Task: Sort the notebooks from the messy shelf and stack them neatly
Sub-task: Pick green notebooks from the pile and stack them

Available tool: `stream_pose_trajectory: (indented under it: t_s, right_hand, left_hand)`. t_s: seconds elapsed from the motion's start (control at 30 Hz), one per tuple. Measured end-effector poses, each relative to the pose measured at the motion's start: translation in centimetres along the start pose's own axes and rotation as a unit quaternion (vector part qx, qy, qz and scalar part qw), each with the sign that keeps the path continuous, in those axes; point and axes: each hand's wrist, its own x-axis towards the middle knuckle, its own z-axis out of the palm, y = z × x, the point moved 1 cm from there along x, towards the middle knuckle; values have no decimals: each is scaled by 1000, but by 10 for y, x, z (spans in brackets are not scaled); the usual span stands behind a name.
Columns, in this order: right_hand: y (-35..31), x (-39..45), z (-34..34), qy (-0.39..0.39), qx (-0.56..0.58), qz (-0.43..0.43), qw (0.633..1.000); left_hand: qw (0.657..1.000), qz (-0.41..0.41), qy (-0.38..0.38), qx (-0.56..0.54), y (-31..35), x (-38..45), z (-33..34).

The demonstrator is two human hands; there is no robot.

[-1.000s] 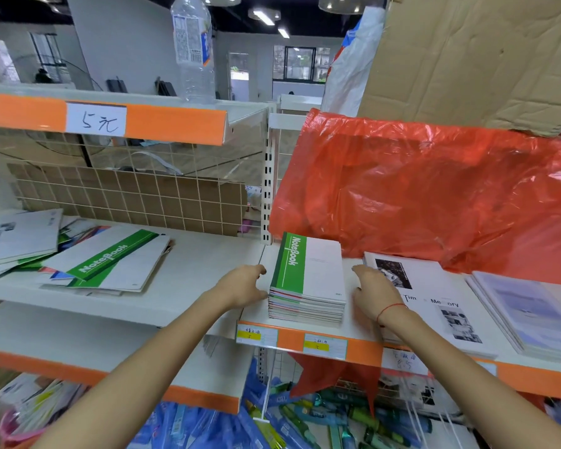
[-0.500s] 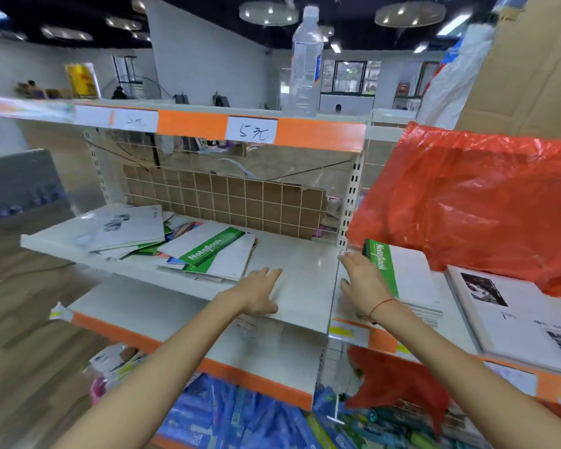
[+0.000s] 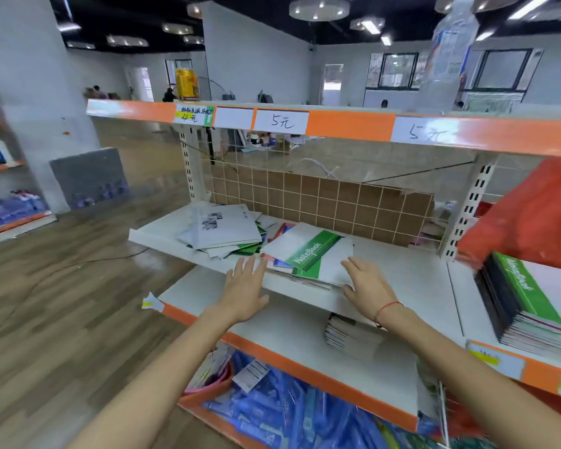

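Just at the white metal shelf [image 3: 402, 280], both hands reach with fingers spread, holding nothing. Left hand [image 3: 245, 291] and right hand [image 3: 366, 283] flank the green-and-white "Notebook" notebook [image 3: 308, 251], the right touching its corner.

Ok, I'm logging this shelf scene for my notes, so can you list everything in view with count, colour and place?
messy notebooks: a loose pile, count unclear, white and green covers, middle shelf, left bay
neat stack of notebooks: one stack, green and white top cover, right bay
small stack: one, colour unclear, lower shelf under the right forearm
shelf unit: one, white boards with orange edges
price tags: several, white, top shelf edge
plastic sheet: one, red, right bay
water bottle: one, clear, on top shelf, blurred
blue packets: many, bottom level
left hand: open, at the pile's left edge
right hand: open, at the pile's right edge, red string on wrist
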Motion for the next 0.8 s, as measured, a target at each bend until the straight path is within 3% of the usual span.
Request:
stream_pose_trajectory:
  t_s: [0.27,0.6,0.8]
  right_hand:
    - [-20,65,17,-61,8,-10,998]
    - [-24,125,62,-207,1,29,978]
    - [-52,140,70,-153,-135,55,977]
  left_hand:
    - [999,-36,13,-16,-47,43,9]
    - [997,-79,12,14,-101,97,3]
    - [996,-69,-2,61,-131,134,9]
